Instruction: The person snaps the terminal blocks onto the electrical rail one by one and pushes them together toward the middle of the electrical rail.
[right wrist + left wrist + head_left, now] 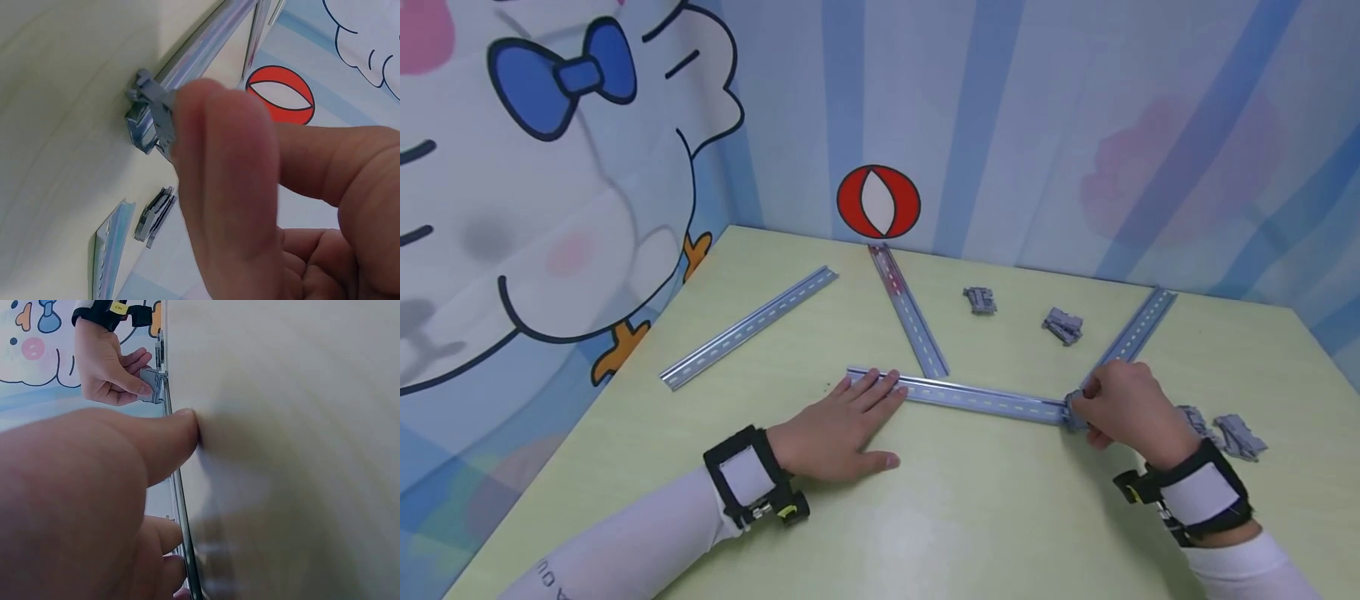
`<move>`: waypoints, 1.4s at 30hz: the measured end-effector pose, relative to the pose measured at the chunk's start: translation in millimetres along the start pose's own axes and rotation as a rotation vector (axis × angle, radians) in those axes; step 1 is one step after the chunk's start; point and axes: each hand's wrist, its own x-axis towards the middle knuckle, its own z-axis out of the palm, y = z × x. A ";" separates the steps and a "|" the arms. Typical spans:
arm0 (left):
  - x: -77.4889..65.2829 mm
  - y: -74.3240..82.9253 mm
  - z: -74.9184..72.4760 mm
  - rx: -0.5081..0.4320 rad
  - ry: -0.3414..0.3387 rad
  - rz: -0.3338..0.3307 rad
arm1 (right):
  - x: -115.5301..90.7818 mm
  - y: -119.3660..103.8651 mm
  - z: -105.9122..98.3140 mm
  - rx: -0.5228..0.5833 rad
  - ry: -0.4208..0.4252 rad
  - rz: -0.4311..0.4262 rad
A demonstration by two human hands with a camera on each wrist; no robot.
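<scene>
A grey toy road track (981,400) with dashed lane marks lies crosswise on the table. My left hand (838,429) lies flat with straight fingers over its left end. At the right end, my right hand (1127,408) pinches a small grey plastic connector piece (1074,412) between thumb and fingers. In the right wrist view, this connector piece (159,115) stands upright against the track's end (142,128); whether it is fastened there I cannot tell. The left wrist view also shows the connector piece (150,385) in the right hand's fingers.
Other road tracks lie at the left (748,327), back middle (910,312) and right (1131,333). The middle one has a reddish patch near its far end. Grey connector pieces lie at the back (980,300), (1063,326) and beside the right wrist (1240,437). Printed walls border the table.
</scene>
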 end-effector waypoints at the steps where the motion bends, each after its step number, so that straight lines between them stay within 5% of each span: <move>1: -0.1 -0.4 -0.3 0.003 0.003 0.001 | -0.1 -1.2 -0.3 0.002 0.002 -0.003; 30: 1.4 1.5 -11.6 0.019 0.004 -0.027 | 24.8 -1.1 -13.1 0.041 -0.038 -0.089; 42: -0.4 3.0 -0.3 -0.002 -0.006 -0.044 | 13.3 8.2 -9.8 0.127 -0.156 0.025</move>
